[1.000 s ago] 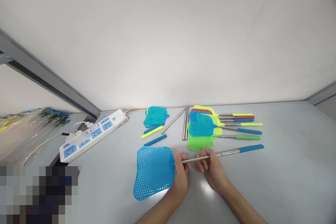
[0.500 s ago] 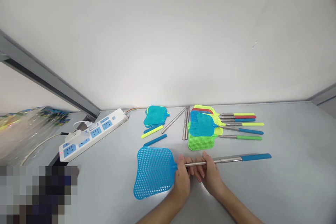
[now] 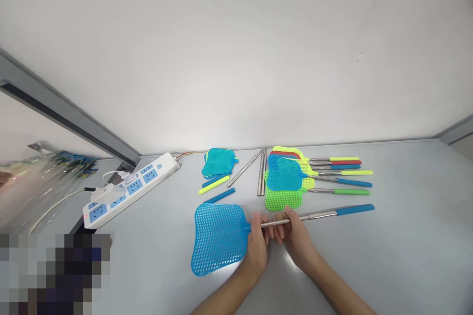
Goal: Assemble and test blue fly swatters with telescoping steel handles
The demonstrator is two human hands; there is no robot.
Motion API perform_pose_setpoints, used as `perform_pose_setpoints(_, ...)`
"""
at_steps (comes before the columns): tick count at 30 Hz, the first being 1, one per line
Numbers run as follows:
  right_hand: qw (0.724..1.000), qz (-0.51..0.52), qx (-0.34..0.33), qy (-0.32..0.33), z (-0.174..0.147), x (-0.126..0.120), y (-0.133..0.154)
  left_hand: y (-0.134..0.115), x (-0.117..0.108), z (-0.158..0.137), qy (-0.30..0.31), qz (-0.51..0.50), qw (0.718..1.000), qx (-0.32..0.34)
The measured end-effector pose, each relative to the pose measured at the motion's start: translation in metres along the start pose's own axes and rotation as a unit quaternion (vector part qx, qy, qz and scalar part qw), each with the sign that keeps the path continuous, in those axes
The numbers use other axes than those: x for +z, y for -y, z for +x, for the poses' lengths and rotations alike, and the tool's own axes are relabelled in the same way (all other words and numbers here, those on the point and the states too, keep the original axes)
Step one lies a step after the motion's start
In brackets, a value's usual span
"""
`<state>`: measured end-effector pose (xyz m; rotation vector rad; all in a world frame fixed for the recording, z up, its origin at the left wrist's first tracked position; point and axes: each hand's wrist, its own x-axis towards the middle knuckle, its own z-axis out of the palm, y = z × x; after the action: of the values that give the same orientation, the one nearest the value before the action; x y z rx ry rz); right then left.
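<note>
Fly swatter in blue lies before you over the near part of the tabletop, its perforated head pointing to nine o'clock and its blue handle to half past two. Your left grip is closed around the metal shaft just beside the head, thumb on top. Your right grip is closed on the same shaft, nearer the handle; whether the fingers of the two touch, you cannot tell.

Toward one o'clock from your grips, six other swatters overlap, the green swatter nearest you, their handles pointing to three. At twelve, two metal rods lie side by side; a slanted rod sits at eleven. Between ten and eleven you have stacked loose heads, teal uppermost. Toward ten, a yellow sleeve lies between two blue sleeves. Farther out, near half past nine, is a white power strip with plugs in it; past that are blurred plastic bags.
</note>
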<state>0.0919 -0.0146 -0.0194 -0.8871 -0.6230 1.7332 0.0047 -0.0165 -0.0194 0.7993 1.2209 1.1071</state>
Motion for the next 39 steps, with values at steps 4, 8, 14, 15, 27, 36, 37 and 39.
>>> perform_pose_setpoints(4,1.000,0.013,0.016,0.006,0.000,0.001,0.005,-0.004,0.001,-0.001,0.007,-0.006,1.000,-0.007)
perform_pose_setpoints(8,1.000,0.007,0.027,0.012,0.000,0.001,0.008,-0.006,0.001,0.000,0.005,0.008,1.000,-0.025)
perform_pose_setpoints(14,0.999,-0.001,0.037,0.010,-0.001,0.000,0.007,-0.008,0.001,0.000,0.031,-0.052,0.998,-0.019)
perform_pose_setpoints(15,0.999,-0.003,0.037,0.008,-0.001,0.000,0.007,-0.009,0.001,0.000,0.033,-0.063,0.997,-0.020)
perform_pose_setpoints(27,0.999,-0.010,0.048,-0.018,-0.002,0.002,0.011,-0.015,0.003,-0.002,0.035,-0.078,0.996,-0.010)
perform_pose_setpoints(36,0.995,0.073,0.070,-0.014,-0.002,0.002,0.017,-0.002,0.000,0.002,0.017,-0.006,1.000,-0.005)
perform_pose_setpoints(37,0.994,0.079,0.070,-0.014,-0.002,0.002,0.017,-0.002,0.000,0.002,0.012,0.003,1.000,-0.001)
perform_pose_setpoints(39,0.994,0.089,0.069,-0.012,-0.002,0.002,0.017,-0.002,0.000,0.002,0.011,0.014,1.000,0.006)
